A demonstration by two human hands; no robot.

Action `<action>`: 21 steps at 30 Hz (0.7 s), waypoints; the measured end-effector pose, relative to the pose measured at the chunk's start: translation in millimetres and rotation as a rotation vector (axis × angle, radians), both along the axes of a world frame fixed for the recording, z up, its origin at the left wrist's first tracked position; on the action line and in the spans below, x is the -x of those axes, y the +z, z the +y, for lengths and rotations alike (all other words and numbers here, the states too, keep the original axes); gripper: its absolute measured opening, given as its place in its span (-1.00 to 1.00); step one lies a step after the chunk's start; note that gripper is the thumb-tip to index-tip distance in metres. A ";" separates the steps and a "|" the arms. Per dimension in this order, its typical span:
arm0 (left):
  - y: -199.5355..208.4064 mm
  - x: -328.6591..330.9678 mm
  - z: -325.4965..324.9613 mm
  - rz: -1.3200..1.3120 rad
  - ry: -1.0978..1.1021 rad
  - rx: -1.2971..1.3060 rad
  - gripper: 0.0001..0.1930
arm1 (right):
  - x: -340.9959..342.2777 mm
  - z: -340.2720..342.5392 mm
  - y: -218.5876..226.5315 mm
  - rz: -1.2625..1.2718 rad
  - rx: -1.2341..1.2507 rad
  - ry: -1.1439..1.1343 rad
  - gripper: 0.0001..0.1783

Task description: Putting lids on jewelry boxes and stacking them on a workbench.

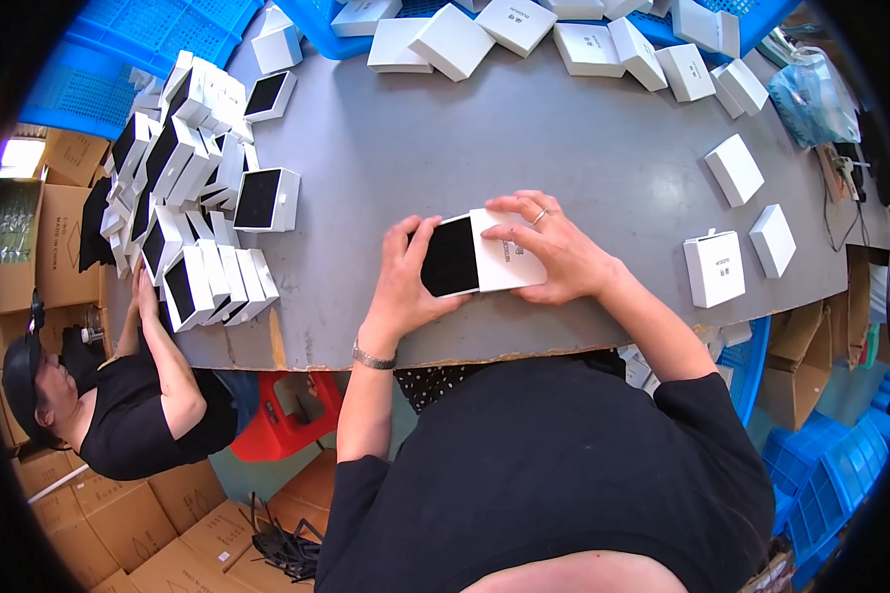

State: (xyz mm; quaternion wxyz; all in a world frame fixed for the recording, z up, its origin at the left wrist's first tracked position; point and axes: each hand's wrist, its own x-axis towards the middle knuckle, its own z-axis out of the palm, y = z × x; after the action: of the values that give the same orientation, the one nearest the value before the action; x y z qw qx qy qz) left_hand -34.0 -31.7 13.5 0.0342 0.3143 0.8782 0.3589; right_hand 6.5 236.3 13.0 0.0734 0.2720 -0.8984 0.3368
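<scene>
Near the table's front edge I hold a small white drawer-style box between both hands, with its two parts overlapping. My left hand (401, 279) grips the inner tray (449, 259), which is lined in black, by its left end. Fingers of my right hand (556, 249) curl over the white sleeve (496, 265), thumb at its near edge. The sleeve covers the tray's right part, while the black lining shows on the left. Apart from the others, a tray with black lining (257, 200) lies to the left of my hands.
Many black-lined trays (183, 163) are piled at the left, where a co-worker (119, 395) reaches in. Closed white boxes (714, 269) lie at the right, and more line the far edge by a blue crate (316, 28). A red stool (282, 420) stands below the table.
</scene>
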 end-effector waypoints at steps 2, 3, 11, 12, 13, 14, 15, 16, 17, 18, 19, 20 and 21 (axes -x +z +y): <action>-1.3 -1.4 -3.3 -0.023 -0.015 0.001 0.05 | 1.2 1.0 -0.7 -0.056 0.012 0.065 -0.15; -4.8 -1.1 -4.5 -0.057 -0.028 -0.027 0.04 | 2.6 0.1 -1.5 -0.057 0.015 0.067 -0.15; -21.6 -3.7 32.4 -0.275 0.101 -0.735 0.06 | -3.7 -33.2 3.9 0.045 -0.051 -0.081 -0.02; -24.9 -1.1 32.7 -0.230 0.085 -0.648 -0.01 | 3.3 -33.0 5.2 0.027 -0.081 -0.079 0.02; -29.3 -3.6 39.7 -0.202 0.048 -0.568 -0.07 | -0.9 -34.3 8.5 0.012 -0.092 -0.111 0.02; -27.9 -0.4 41.6 -0.190 0.068 -0.443 -0.19 | 0.8 -36.3 13.9 0.039 -0.222 -0.103 0.04; -26.6 2.5 44.9 -0.207 0.025 -0.455 -0.19 | 3.1 -37.3 18.4 0.060 -0.355 -0.098 0.06; -23.3 2.5 48.8 -0.289 0.048 -0.593 -0.15 | 6.4 -34.4 18.9 0.051 -0.314 -0.096 0.07; -21.7 6.1 56.3 -0.379 0.064 -0.728 -0.12 | 12.5 -27.9 15.7 0.046 -0.276 -0.103 0.08; -21.4 10.7 65.3 -0.475 0.081 -0.854 -0.08 | 15.5 -21.6 14.2 0.037 -0.293 -0.090 0.09; -18.5 8.3 72.3 -0.467 0.054 -0.821 -0.06 | 14.6 -16.7 5.8 0.051 -0.235 -0.098 0.09; -18.0 5.7 76.6 -0.469 0.052 -0.852 -0.06 | 11.5 -14.8 6.0 0.044 -0.215 -0.119 0.09; -18.3 3.7 80.3 -0.470 0.053 -0.883 -0.06 | 7.7 -13.8 6.3 0.037 -0.193 -0.137 0.09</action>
State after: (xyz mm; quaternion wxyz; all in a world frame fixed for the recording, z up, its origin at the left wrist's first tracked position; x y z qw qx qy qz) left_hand -37.7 48.5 -4.8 0.0856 0.1868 0.6187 0.7583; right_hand -1.2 222.4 19.4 0.0864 0.2220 -0.9417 0.2377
